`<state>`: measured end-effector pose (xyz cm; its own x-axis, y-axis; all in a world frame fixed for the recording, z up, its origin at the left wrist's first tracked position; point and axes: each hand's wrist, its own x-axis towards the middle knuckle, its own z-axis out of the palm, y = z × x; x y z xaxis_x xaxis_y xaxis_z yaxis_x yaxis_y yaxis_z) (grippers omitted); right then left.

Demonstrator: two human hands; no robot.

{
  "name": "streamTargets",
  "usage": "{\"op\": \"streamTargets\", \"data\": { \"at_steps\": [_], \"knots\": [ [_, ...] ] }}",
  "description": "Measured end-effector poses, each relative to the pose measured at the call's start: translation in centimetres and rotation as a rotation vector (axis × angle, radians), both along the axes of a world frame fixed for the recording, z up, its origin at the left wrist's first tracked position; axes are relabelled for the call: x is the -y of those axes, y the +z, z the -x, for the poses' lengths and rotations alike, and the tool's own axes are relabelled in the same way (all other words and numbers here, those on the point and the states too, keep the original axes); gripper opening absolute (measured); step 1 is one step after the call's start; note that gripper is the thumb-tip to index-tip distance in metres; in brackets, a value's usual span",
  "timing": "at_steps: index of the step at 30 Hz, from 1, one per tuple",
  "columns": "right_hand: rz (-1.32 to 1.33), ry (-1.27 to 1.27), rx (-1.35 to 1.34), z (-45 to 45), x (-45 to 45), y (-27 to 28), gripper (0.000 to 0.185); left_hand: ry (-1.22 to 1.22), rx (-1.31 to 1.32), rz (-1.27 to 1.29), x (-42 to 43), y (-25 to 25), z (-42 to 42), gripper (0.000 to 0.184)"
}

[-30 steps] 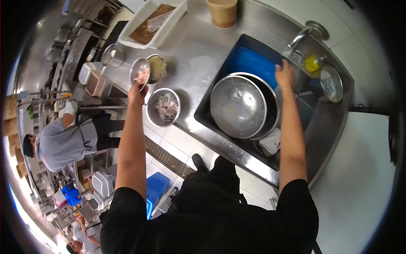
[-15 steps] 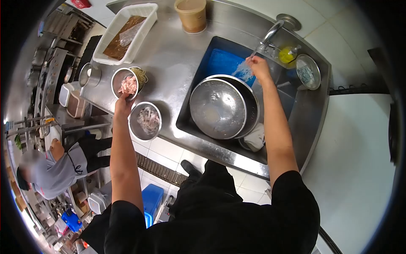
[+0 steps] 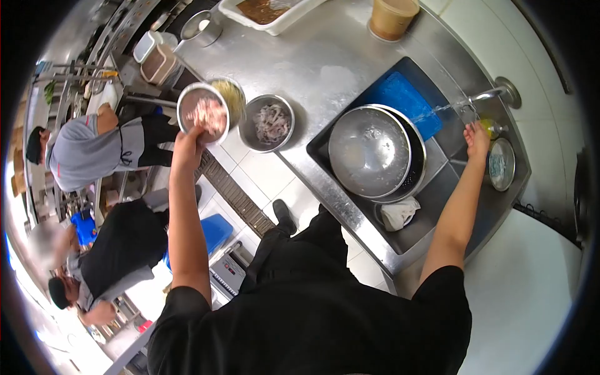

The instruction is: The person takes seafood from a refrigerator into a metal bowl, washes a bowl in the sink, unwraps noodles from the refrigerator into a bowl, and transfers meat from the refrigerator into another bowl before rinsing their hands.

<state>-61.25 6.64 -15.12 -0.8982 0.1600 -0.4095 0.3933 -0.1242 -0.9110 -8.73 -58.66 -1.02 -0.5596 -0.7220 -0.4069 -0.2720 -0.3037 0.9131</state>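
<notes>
My left hand (image 3: pixel 189 149) is closed on the near rim of a metal bowl (image 3: pixel 185 105) of pink sliced meat (image 3: pixel 207 116), held at the counter's left edge. Partly behind it shows a container of pale yellow noodles (image 3: pixel 229 95). Just right stands another metal bowl (image 3: pixel 289 119) with greyish-white strips (image 3: pixel 272 124). My right hand (image 3: pixel 477 139) is beside the tap (image 3: pixel 484 95), its fingers loosely curled and apart, with nothing visible in them. Water (image 3: pixel 437 110) streams from the tap towards a blue tray or board (image 3: pixel 400 94) in the sink.
A large metal bowl (image 3: pixel 369 150) rests over a dark pan in the sink, near a white cloth (image 3: pixel 400 214). At right are a bottle of yellow liquid (image 3: pixel 495 128) and a small bowl (image 3: pixel 502 165). Two co-workers (image 3: pixel 94 147) stand at left. A tub (image 3: pixel 392 19) is at the back.
My view has turned. My right hand has moved from the water stream to beside the tap. My left hand still holds the meat bowl. A second co-worker has come into view.
</notes>
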Motion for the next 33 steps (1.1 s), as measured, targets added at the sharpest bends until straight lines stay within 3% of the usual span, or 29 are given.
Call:
{"op": "streamTargets", "data": {
  "at_steps": [1, 5, 7, 9, 10, 11, 12, 13, 14, 15, 17, 18, 23, 27, 29, 33],
  "knots": [
    [-0.01, -0.106, -0.035, -2.7, 1.7, 1.9, 0.026, 0.039, -0.015, -0.011, -1.7, 0.1, -2.5, 0.023],
    [-0.504, -0.187, -0.421, -9.7, 1.8, -3.7, 0.019, 0.142, 0.075, -0.121, -9.8, 1.4, -10.2, 0.032],
    [-0.535, -0.072, -0.371, -16.6, 7.4, 1.6, 0.02, 0.175, 0.186, -0.151, -12.7, -0.8, -15.0, 0.035],
    [-0.873, 0.277, -0.476, -21.8, 12.2, 5.3, 0.029, 0.219, 0.213, -0.227, -15.5, -1.5, -18.1, 0.036],
    [-0.82, 0.416, -0.666, -22.7, 13.5, 3.4, 0.036, 0.264, 0.146, -0.286, -17.7, -1.4, -18.1, 0.035],
    [-0.984, 0.559, -0.811, -24.5, 15.6, 3.7, 0.039, 0.302, 0.136, -0.358, -19.0, -1.4, -18.7, 0.035],
    [-0.881, 0.683, -0.778, -25.9, 17.5, 3.7, 0.035, 0.301, 0.167, -0.41, -20.0, -1.2, -19.2, 0.036],
    [-0.605, 0.797, -0.505, -27.7, 20.2, 5.3, 0.029, 0.313, 0.132, -0.416, -20.8, -2.1, -20.1, 0.036],
    [-0.471, 0.86, -0.523, -28.9, 22.2, 4.4, 0.024, 0.326, 0.103, -0.426, -21.6, -3.0, -21.1, 0.036],
    [-0.488, 0.913, -0.714, -29.5, 24.1, 1.8, 0.02, 0.32, 0.134, -0.45, -22.1, -2.5, -21.3, 0.036],
    [-0.352, 1.009, -0.383, -31.7, 29.0, 2.8, 0.023, 0.394, 0.094, -0.437, -23.2, -3.5, -22.6, 0.034],
    [-0.123, 0.997, -0.133, -33.0, 31.4, 3.9, 0.031, 0.434, 0.073, -0.426, -23.7, -3.8, -23.2, 0.032],
    [-0.002, 0.978, 0.267, -35.7, 40.1, 4.2, 0.035, 0.564, 0.061, -0.405, -24.6, -3.1, -27.7, 0.033],
    [0.05, 0.921, 0.272, -37.7, 42.1, 2.0, 0.029, 0.653, 0.028, -0.391, -24.9, -3.7, -32.6, 0.032],
    [0.053, 0.849, 0.15, -38.6, 41.9, 1.3, 0.028, 0.704, -0.003, -0.388, -24.8, -4.0, -35.6, 0.032],
    [0.016, 0.818, 0.028, -44.4, 40.4, 4.6, 0.027, 0.737, -0.05, -0.401, -23.7, -6.0, -43.7, 0.04]
  ]
}}
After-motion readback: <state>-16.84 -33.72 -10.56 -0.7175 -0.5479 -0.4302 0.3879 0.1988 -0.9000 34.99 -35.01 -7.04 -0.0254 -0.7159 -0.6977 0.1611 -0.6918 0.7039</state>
